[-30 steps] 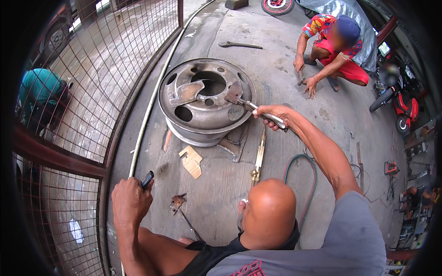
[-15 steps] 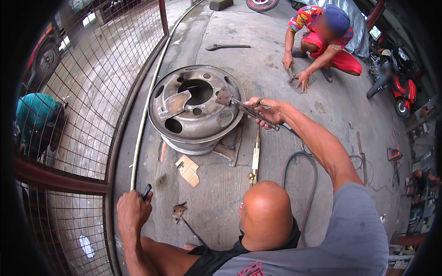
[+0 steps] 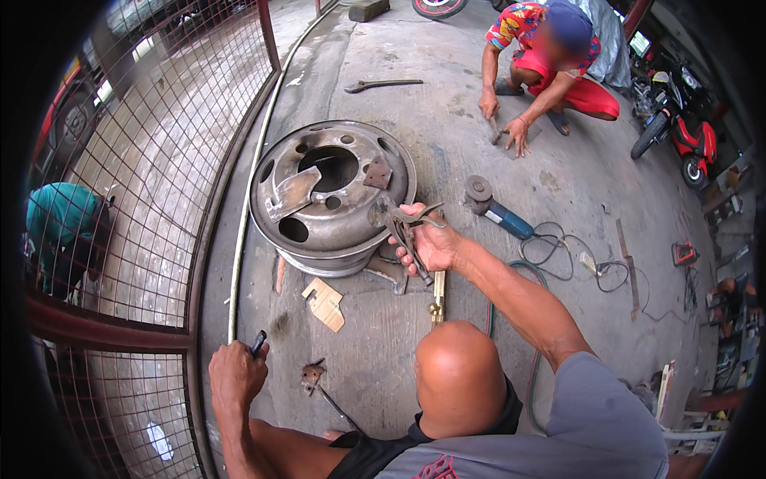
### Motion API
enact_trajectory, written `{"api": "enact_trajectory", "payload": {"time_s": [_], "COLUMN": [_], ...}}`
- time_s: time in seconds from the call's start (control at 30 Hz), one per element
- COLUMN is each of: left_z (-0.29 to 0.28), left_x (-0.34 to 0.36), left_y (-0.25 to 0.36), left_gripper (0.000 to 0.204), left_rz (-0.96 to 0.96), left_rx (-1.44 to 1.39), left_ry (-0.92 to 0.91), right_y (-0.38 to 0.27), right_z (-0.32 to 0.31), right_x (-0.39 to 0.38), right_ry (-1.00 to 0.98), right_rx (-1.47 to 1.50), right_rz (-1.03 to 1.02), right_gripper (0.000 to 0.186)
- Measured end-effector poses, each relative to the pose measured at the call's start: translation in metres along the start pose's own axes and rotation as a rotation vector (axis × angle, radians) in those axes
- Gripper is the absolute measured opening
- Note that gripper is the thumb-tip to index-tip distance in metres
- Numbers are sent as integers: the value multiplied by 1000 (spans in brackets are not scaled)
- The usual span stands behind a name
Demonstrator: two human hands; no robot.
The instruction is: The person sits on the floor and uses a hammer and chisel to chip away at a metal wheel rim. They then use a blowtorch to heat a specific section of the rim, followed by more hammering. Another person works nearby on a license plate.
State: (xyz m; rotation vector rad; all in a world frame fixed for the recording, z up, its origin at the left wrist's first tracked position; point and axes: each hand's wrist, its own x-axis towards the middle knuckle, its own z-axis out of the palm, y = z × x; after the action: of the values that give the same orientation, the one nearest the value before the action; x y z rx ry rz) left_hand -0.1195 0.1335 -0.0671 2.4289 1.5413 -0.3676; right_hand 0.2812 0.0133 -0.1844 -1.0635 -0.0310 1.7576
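A bare steel wheel rim lies on the concrete with its disc face up. On it rest a small rusty plate with holes and a larger bent metal plate. My right hand is closed round locking pliers beside the rim's near right edge; their jaws are apart from the small plate. At the lower left my left hand is closed on a slim black object, mostly hidden in the fist. Between hand and rim lies a cut cardboard template.
A brass torch and an angle grinder with its cord lie right of the rim. Far off lies a wrench. A crouching co-worker holds a tool to the floor. Wire fence runs along the left, beside a pale hose.
The locking pliers have come off the small rusty plate, which now lies on the rim. My right hand has drawn back toward me and left, uncovering the angle grinder. My left hand barely moved.
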Motion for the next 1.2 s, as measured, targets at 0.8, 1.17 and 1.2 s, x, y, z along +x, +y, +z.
{"api": "enact_trajectory", "payload": {"time_s": [0.8, 1.17, 1.2], "left_z": [18, 13, 15], "left_x": [16, 24, 25], "left_y": [-7, -1, -2], "left_gripper": [45, 47, 47], "left_rz": [75, 31, 42], "left_rx": [29, 1, -1], "left_ry": [65, -13, -2], "right_y": [-16, -12, -12], "right_z": [-9, 24, 24], "right_x": [11, 10, 11], "right_ry": [165, 456, 493], "right_rx": [-2, -389, -444], "right_rz": [-118, -152, -143], "right_gripper": [70, 76, 77]}}
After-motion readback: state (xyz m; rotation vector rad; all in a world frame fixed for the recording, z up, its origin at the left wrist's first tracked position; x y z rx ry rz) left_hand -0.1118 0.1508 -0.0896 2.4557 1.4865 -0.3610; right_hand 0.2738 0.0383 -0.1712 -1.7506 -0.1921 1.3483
